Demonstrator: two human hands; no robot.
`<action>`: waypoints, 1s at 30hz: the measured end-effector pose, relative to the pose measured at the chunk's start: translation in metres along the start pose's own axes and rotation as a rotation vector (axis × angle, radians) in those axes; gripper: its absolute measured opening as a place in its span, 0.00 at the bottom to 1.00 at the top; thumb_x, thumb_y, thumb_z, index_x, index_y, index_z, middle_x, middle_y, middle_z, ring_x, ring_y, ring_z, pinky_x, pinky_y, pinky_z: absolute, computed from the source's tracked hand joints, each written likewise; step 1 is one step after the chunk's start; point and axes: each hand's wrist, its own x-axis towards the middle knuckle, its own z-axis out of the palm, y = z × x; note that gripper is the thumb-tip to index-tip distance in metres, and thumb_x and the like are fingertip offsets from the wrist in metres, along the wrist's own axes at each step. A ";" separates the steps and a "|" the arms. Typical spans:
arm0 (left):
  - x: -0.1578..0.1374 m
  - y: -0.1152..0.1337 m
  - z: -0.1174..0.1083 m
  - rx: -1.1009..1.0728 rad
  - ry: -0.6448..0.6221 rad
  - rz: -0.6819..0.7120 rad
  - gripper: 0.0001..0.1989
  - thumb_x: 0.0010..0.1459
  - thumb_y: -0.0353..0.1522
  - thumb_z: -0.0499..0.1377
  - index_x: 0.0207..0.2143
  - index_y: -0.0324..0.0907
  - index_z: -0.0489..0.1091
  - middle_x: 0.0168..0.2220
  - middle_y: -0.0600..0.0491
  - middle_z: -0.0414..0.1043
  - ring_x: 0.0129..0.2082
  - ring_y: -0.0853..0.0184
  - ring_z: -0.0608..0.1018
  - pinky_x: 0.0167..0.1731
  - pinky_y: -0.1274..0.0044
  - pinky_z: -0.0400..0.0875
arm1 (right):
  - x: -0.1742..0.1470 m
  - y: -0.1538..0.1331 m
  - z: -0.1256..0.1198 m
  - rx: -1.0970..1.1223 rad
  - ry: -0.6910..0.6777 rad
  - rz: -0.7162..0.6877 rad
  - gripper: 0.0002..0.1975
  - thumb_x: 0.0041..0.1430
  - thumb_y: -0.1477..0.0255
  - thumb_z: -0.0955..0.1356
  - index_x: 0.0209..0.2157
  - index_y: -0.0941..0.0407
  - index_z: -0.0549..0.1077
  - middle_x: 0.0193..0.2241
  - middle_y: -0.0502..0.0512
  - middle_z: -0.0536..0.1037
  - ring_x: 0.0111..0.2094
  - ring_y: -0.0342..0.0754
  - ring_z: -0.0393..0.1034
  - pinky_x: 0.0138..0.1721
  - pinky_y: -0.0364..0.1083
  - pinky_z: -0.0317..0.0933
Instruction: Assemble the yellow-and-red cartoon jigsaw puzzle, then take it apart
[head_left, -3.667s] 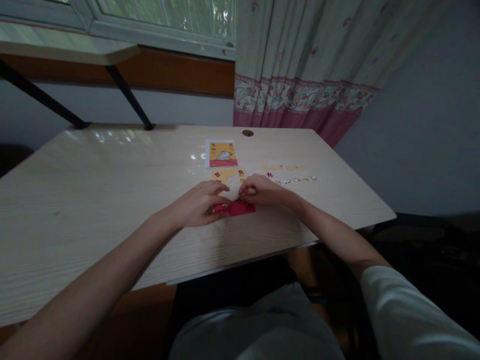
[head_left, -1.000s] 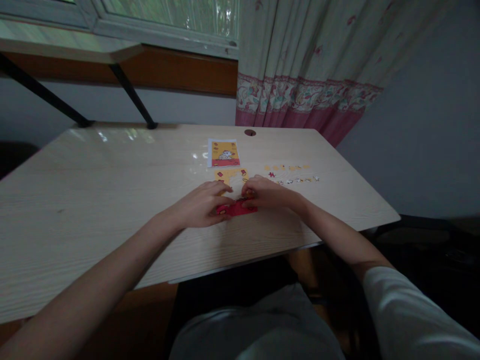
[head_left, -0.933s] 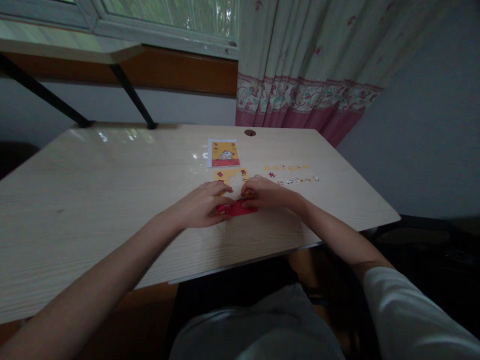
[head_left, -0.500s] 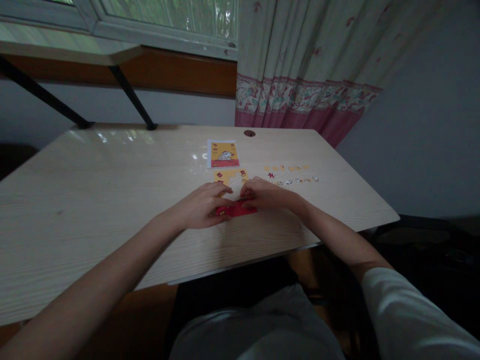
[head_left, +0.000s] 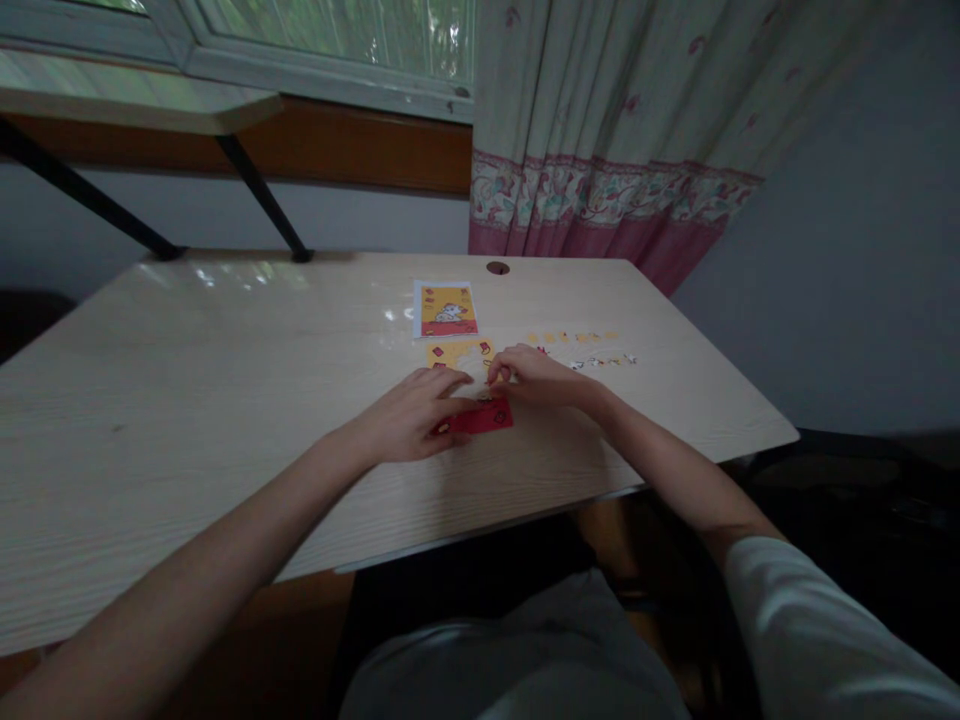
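Note:
A partly assembled jigsaw puzzle [head_left: 481, 418] lies on the desk, yellow at the top and red along the bottom, with a pale unfilled gap in its middle. My left hand [head_left: 416, 412] rests over its left side, thumb and fingers apart, touching the red part. At the right edge of the gap, my right hand [head_left: 529, 376] has its fingertips pinched on a small jigsaw piece, mostly hidden by the fingers. Above the puzzle sits a picture card [head_left: 450, 310] showing a white cartoon animal on yellow and red.
Two rows of loose pieces lie right of the puzzle: yellow ones [head_left: 574, 338] behind, white patterned ones [head_left: 604, 362] in front. The desk [head_left: 225, 400] has a cable hole [head_left: 498, 268] at the back and a raised shelf [head_left: 135, 95] at the left. A curtain [head_left: 600, 130] hangs behind.
My right hand has shifted slightly up and back from the red strip, uncovering more of its right end. My left hand stays nearly in place on the left side.

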 end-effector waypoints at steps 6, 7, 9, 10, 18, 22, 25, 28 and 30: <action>-0.001 -0.002 0.004 0.014 -0.015 -0.023 0.17 0.59 0.39 0.56 0.47 0.42 0.71 0.52 0.40 0.65 0.51 0.52 0.69 0.47 0.60 0.67 | 0.002 0.001 0.008 -0.018 -0.001 0.021 0.06 0.55 0.70 0.68 0.31 0.58 0.69 0.28 0.51 0.70 0.31 0.43 0.60 0.35 0.42 0.51; -0.001 -0.002 0.004 0.021 -0.020 -0.027 0.17 0.59 0.39 0.56 0.48 0.42 0.71 0.52 0.40 0.65 0.51 0.52 0.69 0.47 0.60 0.67 | 0.002 0.001 0.009 -0.027 0.000 0.010 0.05 0.54 0.71 0.68 0.30 0.58 0.68 0.28 0.50 0.70 0.31 0.43 0.60 0.35 0.42 0.51; 0.000 -0.002 0.004 0.038 -0.025 -0.026 0.17 0.59 0.38 0.55 0.48 0.42 0.71 0.52 0.40 0.65 0.51 0.52 0.69 0.46 0.60 0.67 | 0.003 0.001 0.011 -0.037 0.006 -0.010 0.04 0.53 0.73 0.68 0.29 0.57 0.67 0.27 0.50 0.69 0.31 0.43 0.59 0.35 0.42 0.50; 0.000 -0.001 0.003 0.047 -0.023 -0.020 0.17 0.60 0.38 0.55 0.48 0.42 0.71 0.52 0.40 0.65 0.50 0.52 0.69 0.46 0.61 0.67 | 0.004 0.002 0.012 -0.037 0.008 -0.017 0.04 0.52 0.74 0.68 0.29 0.57 0.67 0.27 0.49 0.69 0.31 0.42 0.59 0.35 0.42 0.50; -0.001 0.003 0.002 0.124 -0.011 0.005 0.17 0.61 0.39 0.54 0.50 0.45 0.70 0.53 0.42 0.64 0.52 0.52 0.67 0.49 0.59 0.63 | 0.002 0.007 0.002 -0.009 -0.015 -0.024 0.04 0.53 0.71 0.67 0.31 0.58 0.69 0.29 0.52 0.71 0.31 0.42 0.61 0.34 0.41 0.51; -0.006 -0.007 -0.001 0.075 0.023 -0.053 0.18 0.62 0.39 0.52 0.52 0.44 0.68 0.54 0.42 0.64 0.54 0.52 0.66 0.50 0.59 0.62 | -0.008 0.032 -0.026 -0.095 0.137 0.134 0.06 0.56 0.71 0.65 0.30 0.60 0.71 0.28 0.54 0.72 0.29 0.43 0.62 0.32 0.42 0.52; -0.012 -0.023 -0.007 0.066 0.101 -0.151 0.20 0.63 0.41 0.50 0.53 0.43 0.66 0.53 0.42 0.65 0.54 0.54 0.67 0.51 0.60 0.62 | -0.020 0.057 -0.043 -0.193 0.189 0.268 0.07 0.56 0.72 0.65 0.30 0.60 0.73 0.26 0.54 0.74 0.27 0.43 0.62 0.30 0.42 0.51; -0.020 -0.038 -0.012 0.117 0.102 -0.226 0.21 0.62 0.43 0.50 0.52 0.41 0.67 0.52 0.42 0.66 0.53 0.53 0.68 0.51 0.59 0.62 | -0.027 0.073 -0.046 -0.209 0.160 0.325 0.09 0.57 0.72 0.64 0.31 0.60 0.75 0.26 0.55 0.75 0.26 0.43 0.63 0.30 0.41 0.52; -0.023 -0.043 -0.013 0.139 0.075 -0.260 0.22 0.62 0.44 0.49 0.51 0.40 0.67 0.51 0.41 0.67 0.52 0.53 0.69 0.50 0.59 0.63 | -0.027 0.077 -0.043 -0.187 0.145 0.323 0.11 0.59 0.73 0.62 0.33 0.61 0.75 0.27 0.55 0.75 0.26 0.43 0.64 0.31 0.41 0.53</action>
